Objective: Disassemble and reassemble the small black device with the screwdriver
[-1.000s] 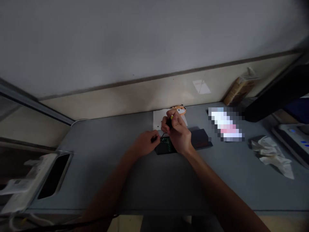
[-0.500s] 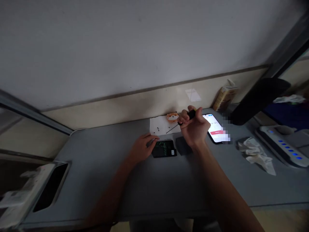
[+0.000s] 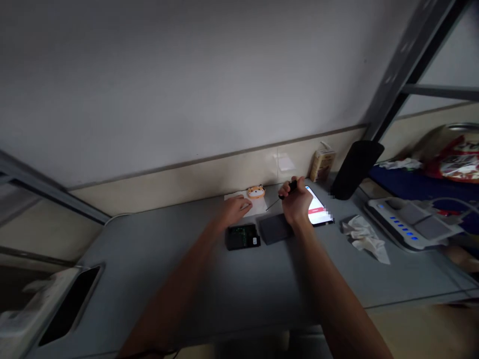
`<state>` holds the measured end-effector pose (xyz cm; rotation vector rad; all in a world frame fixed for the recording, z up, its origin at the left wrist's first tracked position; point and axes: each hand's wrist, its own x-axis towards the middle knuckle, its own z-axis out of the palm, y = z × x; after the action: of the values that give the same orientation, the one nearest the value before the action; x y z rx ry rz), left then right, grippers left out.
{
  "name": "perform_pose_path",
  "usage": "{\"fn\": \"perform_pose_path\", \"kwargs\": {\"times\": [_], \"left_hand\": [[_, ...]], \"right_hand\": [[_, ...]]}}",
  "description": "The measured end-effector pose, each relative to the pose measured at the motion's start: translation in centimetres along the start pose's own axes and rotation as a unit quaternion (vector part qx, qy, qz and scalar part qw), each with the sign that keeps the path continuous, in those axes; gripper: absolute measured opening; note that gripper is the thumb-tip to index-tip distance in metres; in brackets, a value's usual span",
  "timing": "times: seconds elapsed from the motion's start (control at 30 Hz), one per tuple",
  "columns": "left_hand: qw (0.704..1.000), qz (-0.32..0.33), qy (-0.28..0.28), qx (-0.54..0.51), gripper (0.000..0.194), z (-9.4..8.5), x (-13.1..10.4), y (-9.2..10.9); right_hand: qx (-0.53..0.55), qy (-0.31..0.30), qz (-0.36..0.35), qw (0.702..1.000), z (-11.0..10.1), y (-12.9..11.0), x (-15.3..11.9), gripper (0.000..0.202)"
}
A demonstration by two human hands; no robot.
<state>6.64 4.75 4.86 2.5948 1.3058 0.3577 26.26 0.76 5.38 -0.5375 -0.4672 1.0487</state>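
My right hand (image 3: 296, 199) is wrapped round the black handle of a screwdriver (image 3: 274, 203), whose thin shaft points down and left. Over the white paper (image 3: 258, 207) is my left hand (image 3: 235, 209), its fingers close together; whether anything small is between them is hidden. Just below that hand lies an open black case (image 3: 242, 237) with a green circuit board inside. A dark flat cover (image 3: 275, 229) rests to its right, beneath my right wrist. An orange and white animal-face item (image 3: 256, 192) sits at the paper's back edge.
Right of my right hand lies a lit phone (image 3: 319, 212). Behind it stand a drink carton (image 3: 322, 164) and a black cylinder (image 3: 357, 169). Crumpled tissue (image 3: 364, 237) and a power strip (image 3: 404, 227) are farther right. A dark-screened device (image 3: 71, 304) lies at the left.
My left hand has moved from the black case's edge up onto the paper. My right hand still holds the screwdriver. The camera view has turned to the right.
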Motion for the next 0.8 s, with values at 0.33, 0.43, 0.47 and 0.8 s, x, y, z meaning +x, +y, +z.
{"fn": "perform_pose_path", "kwargs": {"times": [0.33,0.43,0.47,0.8], "left_hand": [[0.997,-0.01,0.067,-0.025,0.033,-0.8,-5.7,1.1],[0.998,0.038,0.015,-0.048,0.061,0.4,-8.6,1.8],[0.998,0.043,-0.001,-0.054,0.061,1.0,-9.2,1.8],[0.979,-0.036,0.099,-0.173,0.058,3.0,-9.5,0.4]], "right_hand": [[-0.033,-0.022,-0.086,0.996,1.0,-0.8,-0.6,0.047],[-0.06,-0.039,-0.126,0.989,1.7,-2.3,-1.2,0.042],[-0.067,-0.047,-0.127,0.989,2.0,-2.8,-1.5,0.041],[-0.048,-0.075,-0.127,0.988,4.0,-4.1,-3.3,0.029]]}}
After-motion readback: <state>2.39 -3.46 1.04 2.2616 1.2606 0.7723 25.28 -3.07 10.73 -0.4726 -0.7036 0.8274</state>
